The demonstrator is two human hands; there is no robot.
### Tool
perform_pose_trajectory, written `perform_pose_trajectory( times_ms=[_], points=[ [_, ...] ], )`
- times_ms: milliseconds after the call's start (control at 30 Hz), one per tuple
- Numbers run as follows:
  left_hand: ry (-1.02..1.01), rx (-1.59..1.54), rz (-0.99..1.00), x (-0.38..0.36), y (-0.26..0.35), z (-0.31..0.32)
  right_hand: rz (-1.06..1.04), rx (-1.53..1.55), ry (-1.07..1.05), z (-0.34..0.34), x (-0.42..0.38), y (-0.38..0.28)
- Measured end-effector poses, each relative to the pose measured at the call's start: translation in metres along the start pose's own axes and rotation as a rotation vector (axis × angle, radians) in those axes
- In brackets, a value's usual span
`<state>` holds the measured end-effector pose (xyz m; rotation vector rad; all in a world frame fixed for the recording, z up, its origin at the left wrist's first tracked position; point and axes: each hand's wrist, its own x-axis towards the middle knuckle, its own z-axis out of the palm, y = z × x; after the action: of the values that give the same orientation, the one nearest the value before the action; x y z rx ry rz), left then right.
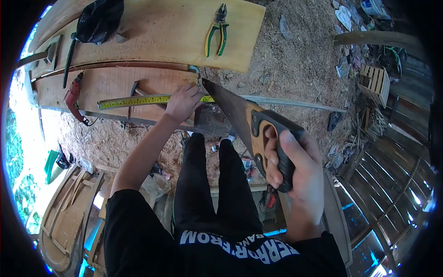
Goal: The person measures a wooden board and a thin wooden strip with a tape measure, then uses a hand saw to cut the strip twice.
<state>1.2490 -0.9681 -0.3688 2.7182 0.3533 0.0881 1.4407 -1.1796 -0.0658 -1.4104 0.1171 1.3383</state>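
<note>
My right hand (295,161) is wrapped around the black and tan handle of a handsaw (235,108). The blade slants up and left, its tip close to the bench end, and it crosses a long narrow strip in this view. Left of the blade, that strip shows as a yellow tape measure blade (134,101) with black markings; a pale length (290,102) runs on to the right. My left hand (184,100) is closed over the yellow part at the end of the wooden bench (110,83), fingertips near the saw tip. Its thumb is mostly hidden.
On the bench lie a red drill (74,98) and a hammer-like tool (133,92). Pliers (217,34) with green and yellow handles and a black plastic bag (100,21) rest on the farther board. Wood shavings (290,60) cover the ground; a slatted crate (374,83) stands right.
</note>
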Motion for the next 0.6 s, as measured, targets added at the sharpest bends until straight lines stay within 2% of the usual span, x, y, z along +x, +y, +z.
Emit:
perform_pose_trajectory(
  times_ms=[167, 233, 300, 433, 600],
  points=[
    [0.007, 0.017, 0.008, 0.000, 0.001, -0.001, 0.015, 0.016, 0.040, -0.001, 0.003, 0.007],
    [-0.004, 0.018, 0.004, 0.001, 0.002, -0.002, -0.005, 0.024, -0.014, -0.005, 0.005, 0.009],
    [-0.020, 0.018, -0.003, 0.000, 0.001, -0.002, -0.003, 0.122, 0.030, -0.005, -0.013, 0.003],
    [0.017, 0.055, 0.036, -0.001, 0.002, -0.002, -0.186, 0.091, 0.041, -0.040, -0.055, -0.008],
    [0.030, 0.012, 0.045, -0.003, 0.001, 0.000, -0.239, 0.069, 0.011, -0.098, -0.090, -0.021]
  ],
)
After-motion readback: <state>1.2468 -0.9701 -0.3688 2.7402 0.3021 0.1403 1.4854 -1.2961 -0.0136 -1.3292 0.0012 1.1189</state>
